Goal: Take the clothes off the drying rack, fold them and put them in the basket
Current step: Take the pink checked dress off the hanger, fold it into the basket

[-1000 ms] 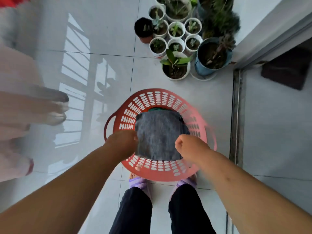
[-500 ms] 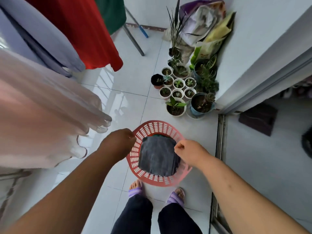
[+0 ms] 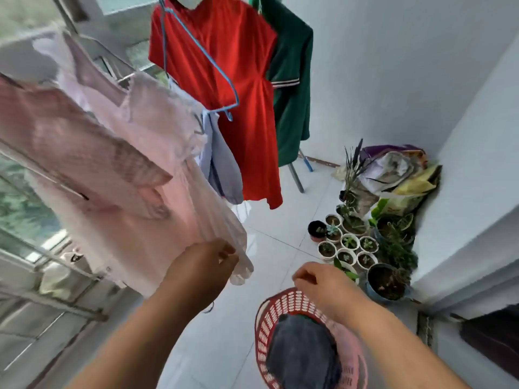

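pink dress (image 3: 126,192) hung from the drying rack (image 3: 296,175) on the left, its hem dangling near. left hand (image 3: 202,265) was right at that hem, fingers curled; pinching or just brushing, couldn't tell. right hand (image 3: 323,287) hovered over the red basket (image 3: 269,318), fingers loosely bent, holding nothing. grey folded cloth (image 3: 300,352) lay inside. looked like the fetching step: next wanted a firm hold and the dress lifted free.

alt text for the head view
A person's left hand is at the hem of a pink dress on a drying rack; the right hand hovers over a red basket holding grey cloth. A red dress hangs behind.
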Demonstrator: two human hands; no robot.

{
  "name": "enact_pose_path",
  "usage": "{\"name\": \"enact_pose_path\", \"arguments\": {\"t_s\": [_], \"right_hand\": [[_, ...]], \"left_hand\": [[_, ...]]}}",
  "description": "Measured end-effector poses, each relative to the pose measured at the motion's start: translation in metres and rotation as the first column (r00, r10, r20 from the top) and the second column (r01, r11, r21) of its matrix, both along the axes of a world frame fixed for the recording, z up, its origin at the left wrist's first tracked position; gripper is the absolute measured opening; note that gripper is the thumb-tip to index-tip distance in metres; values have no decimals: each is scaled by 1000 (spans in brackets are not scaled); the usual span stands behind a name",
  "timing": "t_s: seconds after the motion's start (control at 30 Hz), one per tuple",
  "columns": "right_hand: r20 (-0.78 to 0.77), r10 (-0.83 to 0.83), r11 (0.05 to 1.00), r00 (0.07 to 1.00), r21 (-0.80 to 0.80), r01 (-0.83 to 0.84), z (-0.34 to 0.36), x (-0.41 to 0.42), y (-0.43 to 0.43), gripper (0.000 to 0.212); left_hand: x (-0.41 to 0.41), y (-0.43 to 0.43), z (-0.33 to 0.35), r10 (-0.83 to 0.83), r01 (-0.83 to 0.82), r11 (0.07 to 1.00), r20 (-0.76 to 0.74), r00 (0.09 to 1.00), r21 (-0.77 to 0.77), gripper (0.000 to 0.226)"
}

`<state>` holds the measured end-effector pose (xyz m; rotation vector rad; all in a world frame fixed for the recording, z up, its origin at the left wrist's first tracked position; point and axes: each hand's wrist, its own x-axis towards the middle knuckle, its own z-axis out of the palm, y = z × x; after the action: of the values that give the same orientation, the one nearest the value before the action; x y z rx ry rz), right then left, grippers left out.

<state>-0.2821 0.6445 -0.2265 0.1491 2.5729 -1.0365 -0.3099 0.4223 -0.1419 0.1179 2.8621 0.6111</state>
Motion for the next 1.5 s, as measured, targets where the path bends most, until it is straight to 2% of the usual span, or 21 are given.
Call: {"name": "enact_pose_path", "arguments": {"t_s": [0.2, 0.37, 0.43, 0.57, 0.67, 0.8, 0.9, 1.0, 1.07, 1.13, 1.2, 1.27, 1.4, 1.5], "right_hand": [[-280, 17, 990, 960, -127, -55, 86, -28, -54, 11], [-565, -7, 957, 825, -242, -157, 155, -47, -121, 10], [-650, -45, 952, 758, -259, -166, 175, -55, -142, 16], [-750, -14, 961, 661, -193, -199, 204, -84, -187, 25], [-757, 66, 978, 650, -81, -194, 212, -108, -216, 37], [-741, 150, 968, 654, -24, -250, 220, -131, -247, 49], [-693, 244, 948, 679, 23, -317, 226, -148, -260, 56], [-699, 243, 950, 673, 32, -310, 230, -153, -266, 30], [-782, 174, 961, 598, 1, -278, 230, -148, -261, 14], [-829, 151, 956, 539, -15, -292, 226, -138, -251, 7], [-796, 193, 950, 574, 7, -311, 218, -126, -234, 6], [-742, 234, 947, 629, 27, -320, 211, -117, -219, 7], [-715, 224, 928, 662, -53, -370, 202, -96, -196, 30], [-706, 211, 941, 676, -41, -336, 194, -81, -178, 20]], "left_hand": [[9, -30, 70, -49, 66, 995, -209, 977, 76, 20], [19, -75, 119, -42, 92, 989, -365, 930, 120, 21], [21, -89, 134, -22, 95, 985, -436, 900, 146, 21], [14, -112, 166, 17, 166, 954, -594, 804, 251, 17], [-8, -138, 183, 139, 104, 950, -697, 703, 294, 19], [-45, -176, 200, 260, -88, 955, -655, 710, 284, 26], [-63, -191, 202, 362, -142, 907, -564, 742, 396, 26], [-74, -199, 201, 372, -106, 867, -491, 788, 487, 24], [-79, -201, 199, 311, -77, 891, -478, 821, 446, 28], [-82, -200, 195, 203, -47, 943, -458, 865, 330, 36], [-84, -197, 189, 133, -34, 974, -441, 888, 224, 43], [-84, -194, 186, 114, -34, 980, -421, 900, 194, 48], [-89, -186, 181, 125, -59, 986, -466, 876, 155, 53], [-92, -177, 180, 140, -66, 984, -501, 854, 163, 53]]}}
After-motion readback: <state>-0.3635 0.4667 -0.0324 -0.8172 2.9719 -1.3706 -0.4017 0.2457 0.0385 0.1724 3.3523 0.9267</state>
